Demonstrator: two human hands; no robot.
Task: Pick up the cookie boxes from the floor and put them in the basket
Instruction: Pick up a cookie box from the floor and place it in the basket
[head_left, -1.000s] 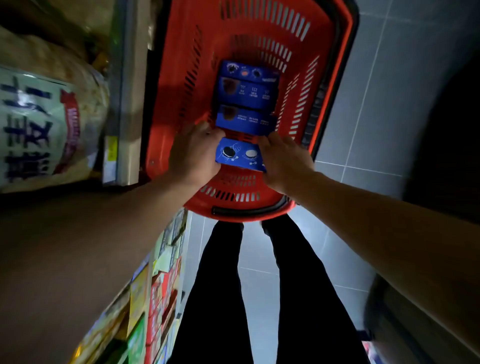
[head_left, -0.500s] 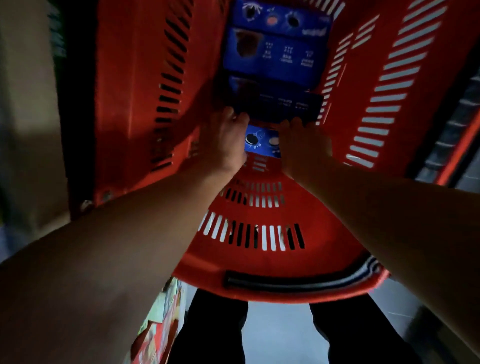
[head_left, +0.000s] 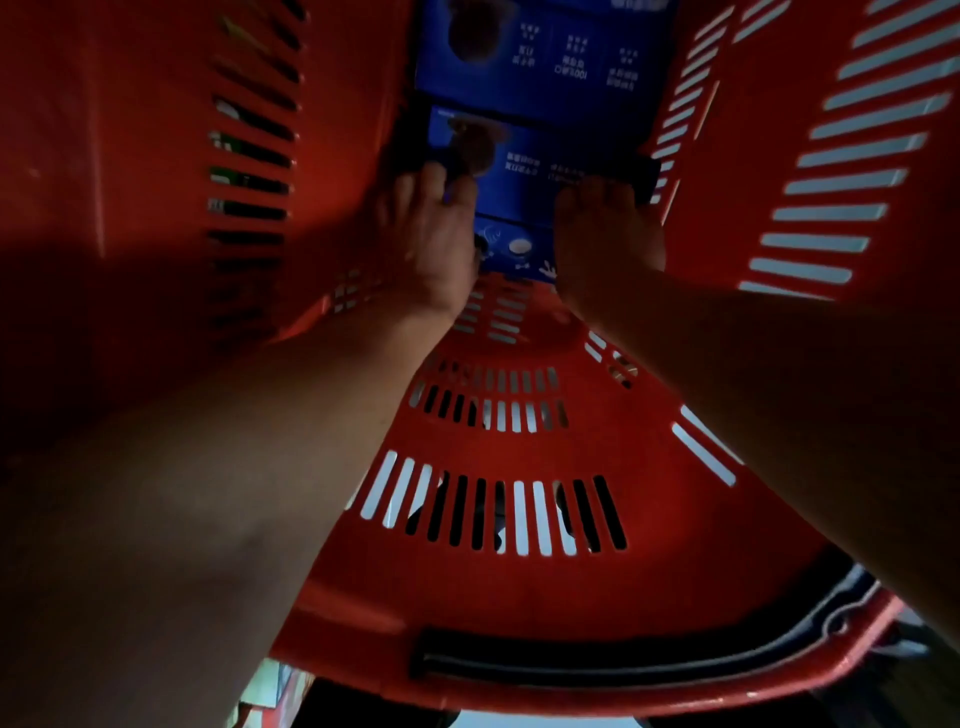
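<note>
A red slotted plastic basket (head_left: 519, 587) fills the head view. Deep inside it, a blue cookie box (head_left: 511, 249) is held between both hands. My left hand (head_left: 431, 244) grips its left end and my right hand (head_left: 605, 239) grips its right end, fingers curled over the top edge. This box sits against a second blue cookie box (head_left: 540, 156) lying on the basket floor. A third blue cookie box (head_left: 545, 57) lies beyond that, at the top edge. The held box's lower part is hidden by my hands.
The basket's slotted walls (head_left: 831, 171) rise close on both sides of my hands. A black handle (head_left: 623, 660) lies along the near rim. Below the rim, a strip of shelf goods (head_left: 270, 686) and dark trouser legs show.
My hands have gone deeper into the basket with the blue box, down against the second box. The camera has moved much closer, so the basket now fills the view.
</note>
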